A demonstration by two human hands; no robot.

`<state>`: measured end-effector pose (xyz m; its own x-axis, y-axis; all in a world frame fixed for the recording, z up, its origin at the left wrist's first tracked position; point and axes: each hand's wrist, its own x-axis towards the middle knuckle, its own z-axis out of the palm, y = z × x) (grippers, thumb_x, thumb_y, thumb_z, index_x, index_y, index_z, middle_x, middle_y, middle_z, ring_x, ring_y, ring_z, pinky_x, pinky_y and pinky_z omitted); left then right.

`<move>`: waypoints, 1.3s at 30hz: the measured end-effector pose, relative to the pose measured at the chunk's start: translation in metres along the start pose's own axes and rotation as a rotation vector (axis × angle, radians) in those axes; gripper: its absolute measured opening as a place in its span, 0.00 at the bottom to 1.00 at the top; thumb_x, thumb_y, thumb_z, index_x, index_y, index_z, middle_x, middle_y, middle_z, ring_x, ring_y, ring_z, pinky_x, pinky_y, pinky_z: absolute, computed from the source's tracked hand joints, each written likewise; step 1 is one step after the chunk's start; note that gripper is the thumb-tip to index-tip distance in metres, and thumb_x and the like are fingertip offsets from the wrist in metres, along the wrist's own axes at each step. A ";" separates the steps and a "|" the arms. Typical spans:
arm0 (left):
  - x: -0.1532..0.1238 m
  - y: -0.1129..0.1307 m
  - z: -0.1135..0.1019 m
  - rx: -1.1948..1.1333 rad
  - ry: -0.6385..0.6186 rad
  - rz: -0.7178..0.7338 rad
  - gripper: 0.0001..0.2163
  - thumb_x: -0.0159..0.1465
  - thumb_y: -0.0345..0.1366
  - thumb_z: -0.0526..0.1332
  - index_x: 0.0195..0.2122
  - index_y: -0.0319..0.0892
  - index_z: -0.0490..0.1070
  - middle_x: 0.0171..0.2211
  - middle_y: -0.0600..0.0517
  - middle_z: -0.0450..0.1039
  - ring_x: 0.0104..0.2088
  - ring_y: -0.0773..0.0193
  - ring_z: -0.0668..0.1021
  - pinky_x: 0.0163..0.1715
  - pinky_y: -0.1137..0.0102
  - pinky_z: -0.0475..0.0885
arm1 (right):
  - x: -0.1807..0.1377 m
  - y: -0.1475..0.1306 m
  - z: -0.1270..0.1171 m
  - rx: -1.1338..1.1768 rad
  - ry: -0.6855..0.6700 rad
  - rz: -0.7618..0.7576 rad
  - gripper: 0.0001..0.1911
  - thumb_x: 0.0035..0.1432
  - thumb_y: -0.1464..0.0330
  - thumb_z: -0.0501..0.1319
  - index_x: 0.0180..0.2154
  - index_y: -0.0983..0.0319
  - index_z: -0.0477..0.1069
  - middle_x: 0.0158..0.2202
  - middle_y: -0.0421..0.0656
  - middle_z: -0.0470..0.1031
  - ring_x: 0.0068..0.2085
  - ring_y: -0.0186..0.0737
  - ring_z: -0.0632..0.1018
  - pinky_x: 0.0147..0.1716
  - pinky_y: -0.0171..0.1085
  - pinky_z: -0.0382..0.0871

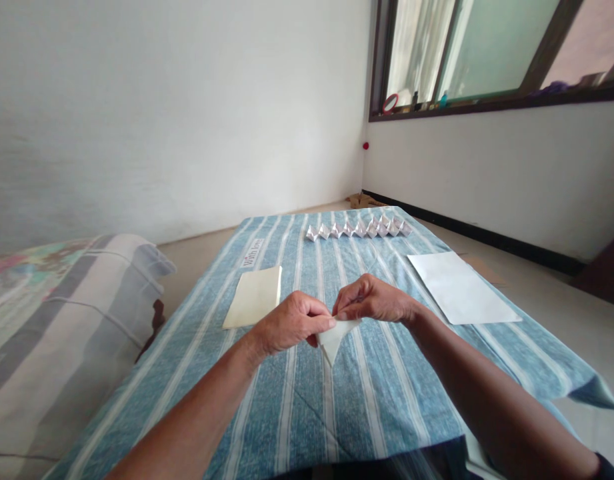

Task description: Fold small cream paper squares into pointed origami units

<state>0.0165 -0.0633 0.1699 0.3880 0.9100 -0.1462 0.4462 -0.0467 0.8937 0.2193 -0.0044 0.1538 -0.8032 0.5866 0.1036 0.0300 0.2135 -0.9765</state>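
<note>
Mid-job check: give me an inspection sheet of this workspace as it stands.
Surface: blue striped cloth, flat, lightly creased.
Job's things: folded white paper, pinched by both hands, its point hanging down.
Clutter: cream sheet at left; white sheet at right; row of folded paper pieces at the far end.
Hands: left hand and right hand both shut on the paper.
Cables: nothing seen.
Surroundings: striped bedding at left, white wall, window with small items on its sill.
</note>
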 end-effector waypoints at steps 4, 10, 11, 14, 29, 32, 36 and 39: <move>0.006 -0.003 -0.009 0.002 0.012 0.021 0.10 0.57 0.40 0.63 0.26 0.37 0.78 0.20 0.53 0.73 0.21 0.68 0.75 0.23 0.73 0.72 | 0.010 -0.001 -0.002 -0.004 0.021 0.005 0.13 0.48 0.62 0.70 0.27 0.67 0.78 0.22 0.38 0.71 0.25 0.30 0.68 0.27 0.32 0.62; 0.014 -0.005 -0.017 0.025 0.018 0.045 0.11 0.57 0.39 0.62 0.25 0.37 0.77 0.19 0.54 0.71 0.21 0.69 0.74 0.23 0.74 0.71 | 0.022 0.002 -0.005 -0.013 0.038 0.016 0.11 0.48 0.63 0.69 0.27 0.66 0.78 0.22 0.38 0.72 0.25 0.30 0.69 0.26 0.32 0.63; 0.015 -0.005 -0.017 0.028 0.022 0.046 0.10 0.57 0.39 0.62 0.24 0.37 0.76 0.19 0.54 0.70 0.21 0.69 0.74 0.22 0.74 0.71 | 0.023 0.002 -0.006 -0.014 0.039 0.019 0.11 0.47 0.63 0.69 0.27 0.66 0.78 0.22 0.38 0.72 0.25 0.30 0.69 0.26 0.32 0.63; 0.018 -0.007 -0.020 0.039 0.037 0.052 0.10 0.56 0.38 0.62 0.23 0.37 0.76 0.18 0.55 0.69 0.20 0.69 0.73 0.22 0.74 0.70 | 0.029 0.006 -0.007 -0.004 0.040 0.025 0.11 0.46 0.63 0.70 0.26 0.66 0.78 0.22 0.38 0.72 0.24 0.30 0.69 0.26 0.32 0.63; 0.053 -0.029 -0.041 0.285 0.118 0.117 0.11 0.56 0.36 0.58 0.19 0.39 0.71 0.18 0.57 0.63 0.22 0.69 0.66 0.23 0.74 0.59 | 0.071 0.038 -0.030 0.046 0.066 0.035 0.11 0.43 0.64 0.72 0.25 0.66 0.78 0.23 0.39 0.74 0.25 0.31 0.70 0.26 0.32 0.63; 0.065 -0.039 -0.047 0.299 0.117 0.116 0.11 0.56 0.36 0.57 0.18 0.39 0.69 0.17 0.57 0.61 0.22 0.69 0.65 0.23 0.74 0.58 | 0.082 0.052 -0.036 0.068 0.076 0.020 0.10 0.44 0.64 0.72 0.24 0.65 0.78 0.24 0.40 0.74 0.25 0.31 0.70 0.26 0.32 0.63; 0.082 -0.054 -0.056 0.278 0.090 0.092 0.11 0.57 0.37 0.58 0.19 0.40 0.69 0.18 0.57 0.61 0.22 0.69 0.65 0.23 0.74 0.58 | 0.095 0.069 -0.044 0.105 0.066 0.026 0.09 0.45 0.65 0.71 0.25 0.65 0.79 0.25 0.39 0.74 0.25 0.30 0.69 0.26 0.32 0.63; 0.095 -0.063 -0.064 0.281 0.045 0.063 0.12 0.59 0.38 0.58 0.20 0.40 0.69 0.18 0.58 0.59 0.22 0.70 0.63 0.22 0.74 0.57 | 0.104 0.081 -0.050 0.145 0.082 0.037 0.08 0.45 0.66 0.72 0.25 0.64 0.79 0.25 0.39 0.73 0.25 0.30 0.69 0.26 0.32 0.63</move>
<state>-0.0258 0.0527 0.1267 0.3892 0.9185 -0.0695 0.6307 -0.2107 0.7468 0.1673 0.1129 0.0952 -0.7516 0.6552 0.0762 -0.0320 0.0791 -0.9964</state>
